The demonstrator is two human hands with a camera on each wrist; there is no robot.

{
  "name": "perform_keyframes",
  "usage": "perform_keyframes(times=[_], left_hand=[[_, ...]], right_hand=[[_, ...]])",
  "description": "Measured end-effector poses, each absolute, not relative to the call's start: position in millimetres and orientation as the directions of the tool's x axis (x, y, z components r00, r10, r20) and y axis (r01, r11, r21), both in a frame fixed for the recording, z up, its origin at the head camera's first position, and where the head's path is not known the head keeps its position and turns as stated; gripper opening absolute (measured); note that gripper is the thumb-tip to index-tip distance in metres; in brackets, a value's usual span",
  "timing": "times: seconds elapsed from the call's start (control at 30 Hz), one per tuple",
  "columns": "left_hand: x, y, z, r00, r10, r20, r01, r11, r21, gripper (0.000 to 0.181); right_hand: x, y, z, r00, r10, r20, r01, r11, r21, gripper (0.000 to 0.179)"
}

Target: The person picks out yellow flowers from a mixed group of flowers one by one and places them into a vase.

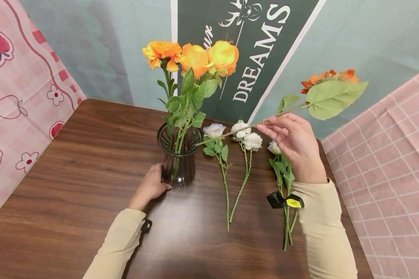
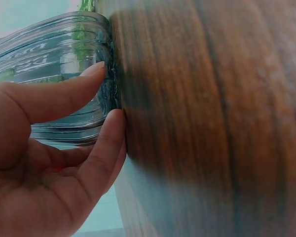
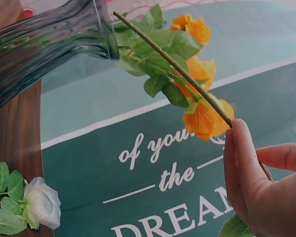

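Beneath everything, the tabletop (image 1: 90,186): dark wood grain, running under all the standing and lying items.
Orange blooms (image 1: 195,60): a leafy cluster upright in the smoky glass vase (image 1: 179,170), their heads well above its rim.
Vase: upright, ribbed and flared at the mouth; probably the heaviest item, hard, slick and breakable, so best steadied low around the body.
Held flower (image 1: 322,91): aloft, right of the vase, its stem (image 3: 177,67) slanting down toward the rim; whether the tip touches glass cannot be told. It looks artificial, so likely very light, with the head its heavier end.
White flowers (image 1: 244,135): lying on the tabletop, right of the vase.
Left hand (image 1: 150,186): at the vase's foot, loosely cupped, thumb and fingers curved around the glass.
Right hand (image 1: 298,143): drawn into a pinch, thumb and fingertips together on the held flower's stem, partway along.
Broad leaf (image 1: 335,100): just below the orange petals; thin, probably soft and easily creased, a poor place to hold.
Stem: slender, seemingly stiff yet bendable; pinching mid-length suits it, though the top-heavy bloom could make it twist.
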State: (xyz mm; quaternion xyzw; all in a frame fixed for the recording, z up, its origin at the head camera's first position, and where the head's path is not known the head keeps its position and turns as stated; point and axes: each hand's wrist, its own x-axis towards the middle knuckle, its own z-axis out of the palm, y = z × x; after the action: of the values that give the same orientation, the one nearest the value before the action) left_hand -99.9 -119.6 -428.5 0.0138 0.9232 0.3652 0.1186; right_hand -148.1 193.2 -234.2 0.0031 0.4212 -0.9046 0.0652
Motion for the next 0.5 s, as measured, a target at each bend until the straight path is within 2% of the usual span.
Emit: perform_keyframes(times=[0.17,0.5], left_hand=[[-100,-119,-428,-0.972,0.109,-0.207,-0.064,0.73,0.681,0.067],[-99,-120,-431,-0.975,0.116,-0.188,-0.044,0.732,0.68,0.062]], right_hand=[[-147,186,-236,-0.992,-0.124,-0.003,0.076,-0.593,-0.802,0.024],[-147,175,-234,-0.989,-0.15,0.014,0.068,-0.525,-0.848,0.02]])
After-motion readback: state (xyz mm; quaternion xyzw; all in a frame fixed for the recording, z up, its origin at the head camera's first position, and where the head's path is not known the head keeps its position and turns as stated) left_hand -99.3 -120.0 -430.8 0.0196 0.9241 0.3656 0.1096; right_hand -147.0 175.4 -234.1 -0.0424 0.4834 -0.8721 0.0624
